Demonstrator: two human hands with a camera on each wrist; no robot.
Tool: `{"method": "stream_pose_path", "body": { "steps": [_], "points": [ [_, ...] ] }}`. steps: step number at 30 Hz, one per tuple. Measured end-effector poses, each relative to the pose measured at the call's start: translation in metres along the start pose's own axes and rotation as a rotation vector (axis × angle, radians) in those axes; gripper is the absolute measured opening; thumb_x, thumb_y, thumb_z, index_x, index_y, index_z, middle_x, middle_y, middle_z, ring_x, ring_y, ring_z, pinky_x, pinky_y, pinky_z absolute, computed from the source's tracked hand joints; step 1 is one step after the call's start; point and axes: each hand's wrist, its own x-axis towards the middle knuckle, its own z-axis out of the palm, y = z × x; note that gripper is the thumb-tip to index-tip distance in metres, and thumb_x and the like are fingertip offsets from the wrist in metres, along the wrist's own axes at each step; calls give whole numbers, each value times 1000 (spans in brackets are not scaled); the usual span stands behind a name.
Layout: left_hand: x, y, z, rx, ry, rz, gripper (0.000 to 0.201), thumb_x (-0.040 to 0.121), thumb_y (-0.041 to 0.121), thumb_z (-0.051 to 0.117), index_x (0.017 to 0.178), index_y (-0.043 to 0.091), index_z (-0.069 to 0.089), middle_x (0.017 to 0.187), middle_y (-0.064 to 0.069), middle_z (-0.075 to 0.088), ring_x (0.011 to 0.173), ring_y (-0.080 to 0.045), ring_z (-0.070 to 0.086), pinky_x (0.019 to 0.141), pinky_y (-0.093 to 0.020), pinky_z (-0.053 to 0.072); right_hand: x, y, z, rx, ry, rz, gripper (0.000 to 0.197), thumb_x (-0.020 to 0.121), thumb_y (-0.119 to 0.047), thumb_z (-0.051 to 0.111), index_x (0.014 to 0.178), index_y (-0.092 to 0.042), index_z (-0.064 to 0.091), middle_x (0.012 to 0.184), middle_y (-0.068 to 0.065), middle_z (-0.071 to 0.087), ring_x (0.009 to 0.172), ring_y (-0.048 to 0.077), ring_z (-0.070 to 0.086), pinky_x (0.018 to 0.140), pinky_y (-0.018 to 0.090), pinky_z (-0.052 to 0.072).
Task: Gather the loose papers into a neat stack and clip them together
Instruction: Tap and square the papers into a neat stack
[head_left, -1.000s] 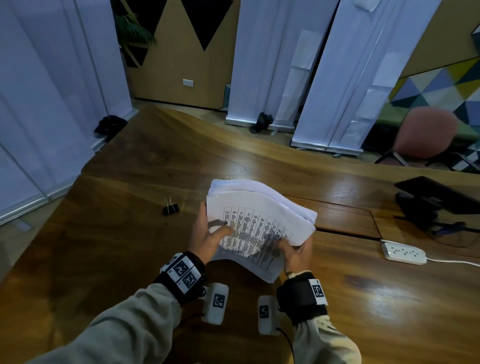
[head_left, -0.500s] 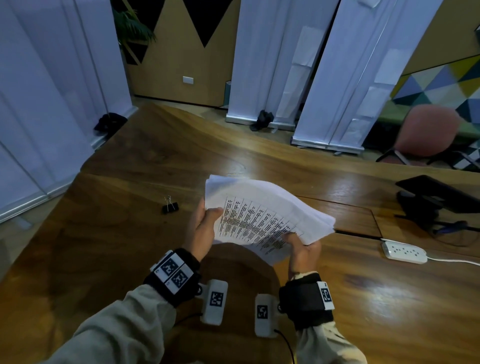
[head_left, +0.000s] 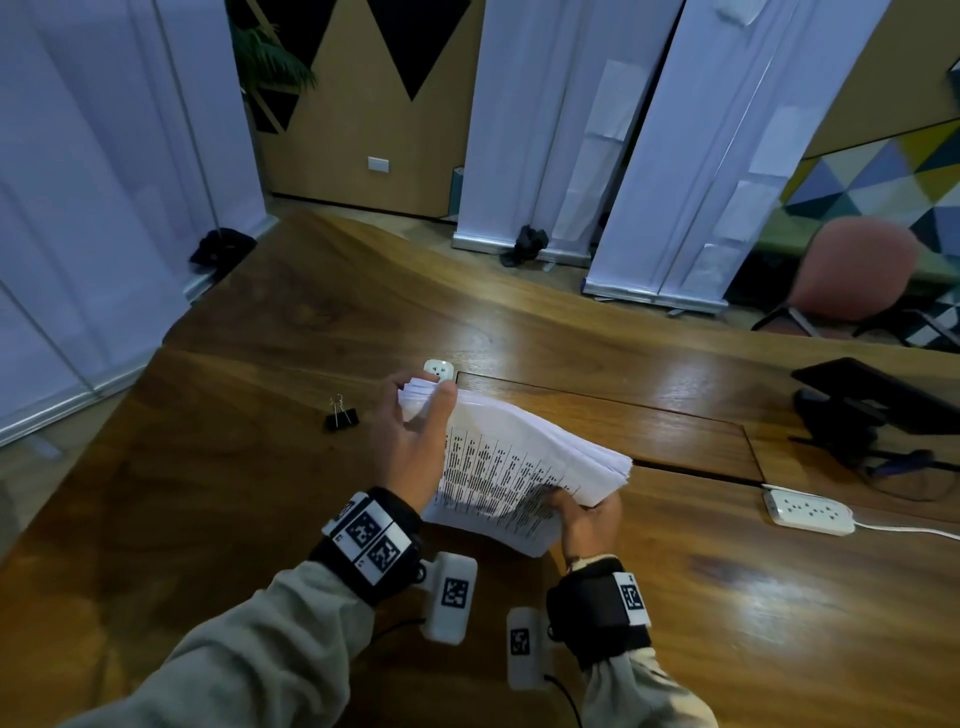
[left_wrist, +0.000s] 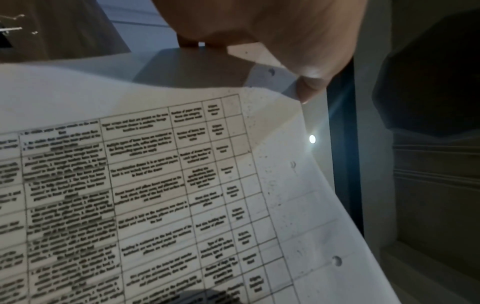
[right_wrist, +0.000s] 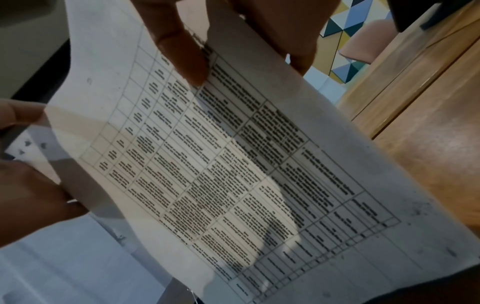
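Note:
A thick stack of printed papers (head_left: 524, 457) with a table of text on top is held above the wooden table (head_left: 260, 493) between both hands. My left hand (head_left: 423, 397) grips its far left corner, thumb on top and fingers behind. My right hand (head_left: 582, 506) pinches the near right edge, its thumb (right_wrist: 182, 53) lying on the top sheet (right_wrist: 233, 164). The left thumb (left_wrist: 306, 67) shows over the punched sheet (left_wrist: 155, 185) in the left wrist view. A black binder clip (head_left: 342, 415) lies on the table just left of my left hand.
A white power strip (head_left: 810, 512) with its cable lies at the right. A white socket (head_left: 439, 370) sits in the table just behind the stack. A black stand (head_left: 872, 410) is at the far right. A pink chair (head_left: 852, 270) and banner stands are beyond the table.
The stack has swung from facing me to lying flatter and lower. My left hand has slid up to its far corner. The sheets sit closer together than before.

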Motion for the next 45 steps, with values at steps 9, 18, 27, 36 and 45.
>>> {"method": "stream_pose_path", "body": {
  "steps": [9, 18, 27, 36, 45],
  "points": [
    [13, -4, -12, -193, -191, -5, 41, 71, 42, 62, 103, 17, 58, 84, 6, 66, 78, -18, 63, 66, -31, 50, 6, 0, 1, -46, 4, -22, 31, 71, 12, 61, 85, -15, 65, 70, -15, 73, 69, -2, 66, 61, 18, 53],
    [31, -49, -50, 95, -546, -216, 55, 59, 11, 75, 112, 16, 59, 98, 5, 75, 105, -19, 67, 79, -22, 57, 10, -8, -2, 54, -17, 45, 11, 56, -2, 58, 66, -6, 57, 56, -8, 66, 55, 5, 62, 59, 26, 50],
    [19, -47, -18, -105, -457, -362, 72, 53, 14, 78, 122, 10, 59, 118, -14, 69, 111, -31, 64, 98, -50, 48, 0, -35, 8, 120, -48, -12, 32, 55, -6, 57, 84, -19, 60, 82, -4, 65, 68, -5, 64, 54, 14, 49],
    [20, -57, -33, -89, -351, -244, 38, 77, -2, 68, 111, 15, 60, 103, -5, 72, 99, -23, 68, 80, -33, 54, -4, -15, -2, 51, 12, -34, 29, 53, -5, 67, 81, -5, 62, 67, -17, 73, 67, -2, 66, 56, 13, 53],
    [-11, -88, -27, -61, -220, -138, 48, 88, 19, 52, 135, 19, 43, 113, 19, 69, 106, -4, 65, 82, -18, 52, -6, -6, 0, 20, 34, 50, 36, 72, 22, 54, 102, 3, 58, 78, -5, 69, 65, -5, 66, 55, 13, 53]
  ]
}}
